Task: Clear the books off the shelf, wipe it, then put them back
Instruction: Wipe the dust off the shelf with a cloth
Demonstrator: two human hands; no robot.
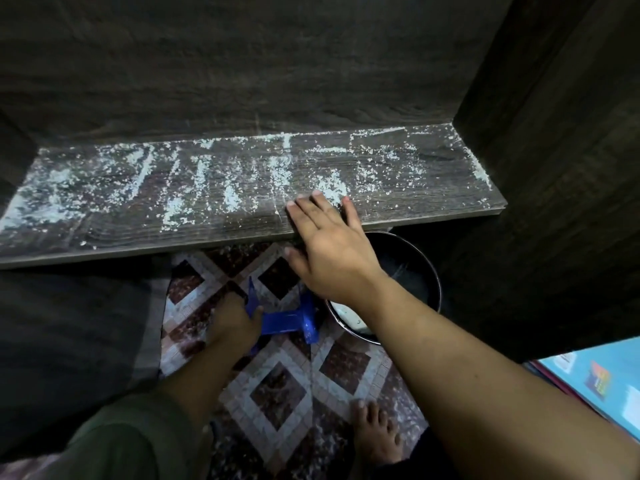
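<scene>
Right hand (329, 244) flat, fingers straight, on dusty shelf (138, 223) — left hand (233, 323) grips blue dustpan (291, 320) (below).

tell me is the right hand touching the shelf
Touching: the head view shows the right hand lying flat, fingers straight, on the front edge of the dusty shelf.

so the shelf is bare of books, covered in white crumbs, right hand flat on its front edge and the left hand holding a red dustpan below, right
Nearly. The dustpan in the left hand is blue, not red, as the head view shows. The rest holds: shelf bare and crumb-strewn, right hand flat on its front edge.
</scene>
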